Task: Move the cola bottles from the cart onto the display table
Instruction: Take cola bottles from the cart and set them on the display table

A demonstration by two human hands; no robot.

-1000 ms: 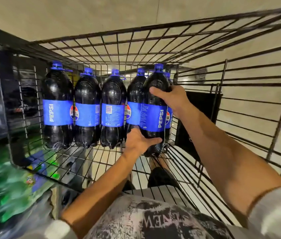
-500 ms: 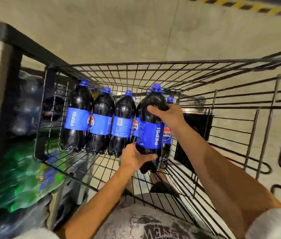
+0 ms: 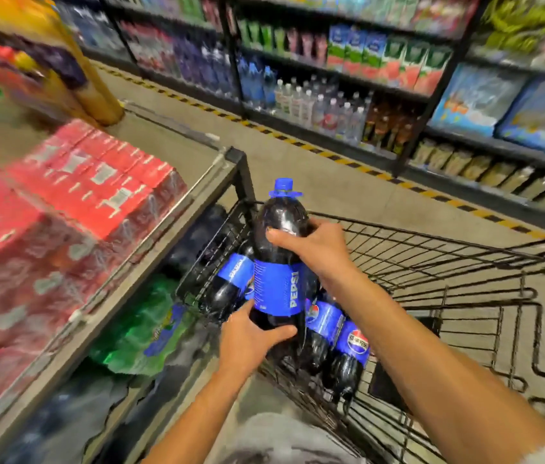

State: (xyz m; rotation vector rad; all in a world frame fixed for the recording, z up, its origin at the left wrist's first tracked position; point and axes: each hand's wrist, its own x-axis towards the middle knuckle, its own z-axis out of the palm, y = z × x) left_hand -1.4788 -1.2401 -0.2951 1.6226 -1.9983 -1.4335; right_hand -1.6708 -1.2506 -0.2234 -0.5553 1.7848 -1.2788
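A large dark cola bottle (image 3: 278, 262) with a blue cap and blue label is upright above the wire cart (image 3: 448, 279). My right hand (image 3: 314, 246) grips its upper body from the right. My left hand (image 3: 251, 339) holds its lower part from below. Several more cola bottles (image 3: 338, 333) remain in the cart's left end, partly hidden behind the held one. The display table (image 3: 177, 162) stands to the left of the cart, with bare grey top near its far corner.
Shrink-wrapped red drink packs (image 3: 73, 202) cover much of the display table, and orange bottles (image 3: 73, 61) stand at its back. Green bottle packs (image 3: 140, 329) sit on the shelf under it. Store shelving (image 3: 348, 78) with drinks lines the far side of the aisle.
Both hands have lifted the bottle up out of the row in the cart. My view has swung up, bringing the display table and aisle shelves into sight.
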